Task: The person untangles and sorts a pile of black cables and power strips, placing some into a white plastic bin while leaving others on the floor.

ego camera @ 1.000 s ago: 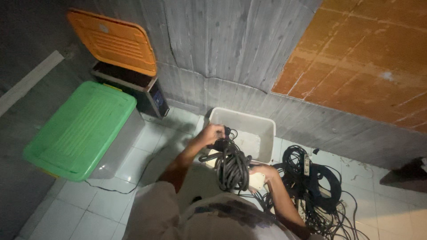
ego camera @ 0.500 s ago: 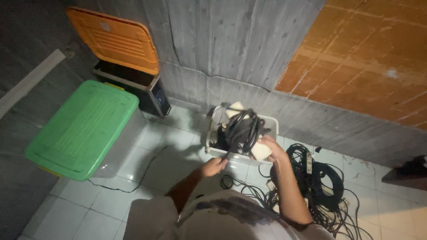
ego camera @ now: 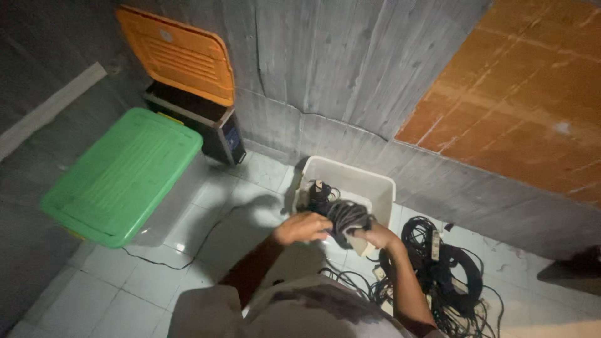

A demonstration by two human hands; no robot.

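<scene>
Dim room: grey concrete wall (ego camera: 325,69), orange-brown panel (ego camera: 519,94), pale tiled floor (ego camera: 113,281).

A light grey-beige top (ego camera: 294,313) fills the bottom centre of the frame. Its short sleeves leave both forearms bare. The hands (ego camera: 302,226) wear no gloves.

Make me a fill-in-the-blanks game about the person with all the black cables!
1. Both hands, left hand and right hand, hold a coiled bundle of black cable over the ____ bin.
2. The closed storage box has a ____ lid.
3. The open lid by the wall is ____.
4. More black cables lie on the tiled ____.

Answers: white, green, orange, floor
</scene>
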